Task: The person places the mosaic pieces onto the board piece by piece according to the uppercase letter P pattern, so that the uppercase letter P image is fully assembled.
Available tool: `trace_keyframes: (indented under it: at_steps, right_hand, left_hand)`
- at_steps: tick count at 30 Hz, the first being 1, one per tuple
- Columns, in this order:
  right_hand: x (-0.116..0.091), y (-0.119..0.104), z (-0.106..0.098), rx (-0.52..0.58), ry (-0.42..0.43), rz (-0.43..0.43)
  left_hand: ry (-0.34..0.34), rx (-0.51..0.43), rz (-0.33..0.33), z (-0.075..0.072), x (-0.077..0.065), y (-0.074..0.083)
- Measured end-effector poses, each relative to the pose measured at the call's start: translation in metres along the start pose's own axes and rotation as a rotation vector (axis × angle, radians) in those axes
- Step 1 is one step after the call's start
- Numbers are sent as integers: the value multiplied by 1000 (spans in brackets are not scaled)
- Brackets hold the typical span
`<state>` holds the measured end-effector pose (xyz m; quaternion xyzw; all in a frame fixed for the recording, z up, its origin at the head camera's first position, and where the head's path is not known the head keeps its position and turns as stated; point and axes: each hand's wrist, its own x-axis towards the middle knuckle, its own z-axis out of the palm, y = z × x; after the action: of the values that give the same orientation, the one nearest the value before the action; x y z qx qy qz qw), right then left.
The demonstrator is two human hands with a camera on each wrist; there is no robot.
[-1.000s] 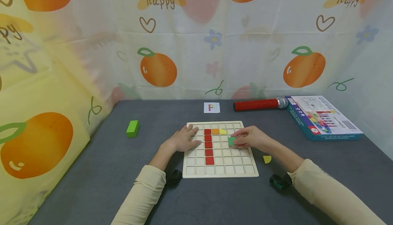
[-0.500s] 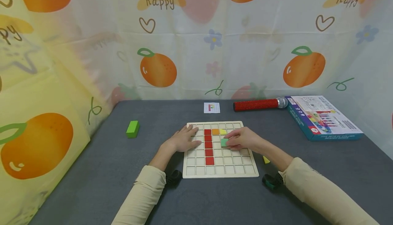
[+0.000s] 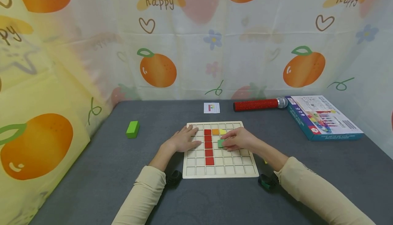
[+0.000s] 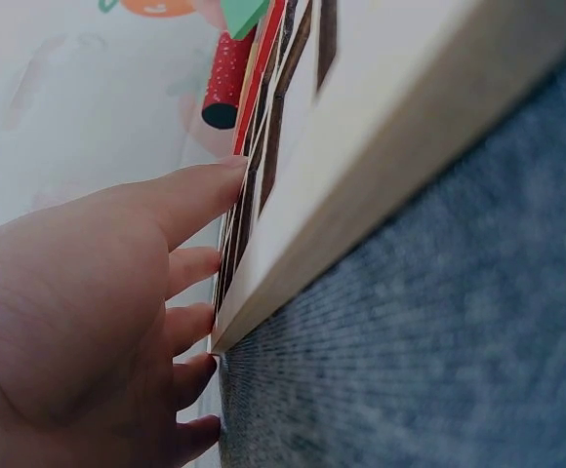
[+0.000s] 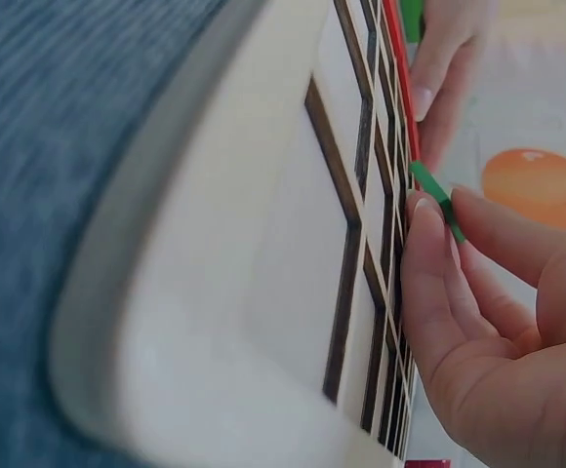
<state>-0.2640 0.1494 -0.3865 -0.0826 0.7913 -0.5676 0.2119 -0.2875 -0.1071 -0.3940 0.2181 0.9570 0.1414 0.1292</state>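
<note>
A pale grid board (image 3: 227,172) lies on the dark table. Down one column runs a line of red square tiles (image 3: 208,145); an orange tile (image 3: 215,131) and a yellow tile (image 3: 222,131) extend from its top to the right. My left hand (image 3: 182,140) rests with spread, straight fingers on the board's left side. Between thumb and fingers, my right hand (image 3: 241,139) pinches a green tile (image 3: 220,143) over the squares right of the red column. The right wrist view shows this green tile (image 5: 439,202) tilted, its lower edge close to the board.
A green block (image 3: 133,129) stands at the left. Behind the board lie a small pattern card (image 3: 212,108) and a red microphone (image 3: 256,105). At the right back is a game box (image 3: 325,117). A yellow piece (image 3: 265,162) is mostly hidden by the right forearm.
My right hand has moved left across the board with the green tile, toward the red column. The left hand has stayed in place. The right forearm now covers most of the yellow piece.
</note>
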Motion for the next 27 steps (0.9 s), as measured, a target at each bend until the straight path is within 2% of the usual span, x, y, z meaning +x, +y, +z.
trace_keyframes:
  at_steps: [18,27]
  right_hand:
    - [6,-6,11,-37,40,33]
    - [10,-8,17,-90,99,71]
  left_hand:
    - [0,-2,4,0,0,0]
    - [-2,-12,9,-1,-1,1]
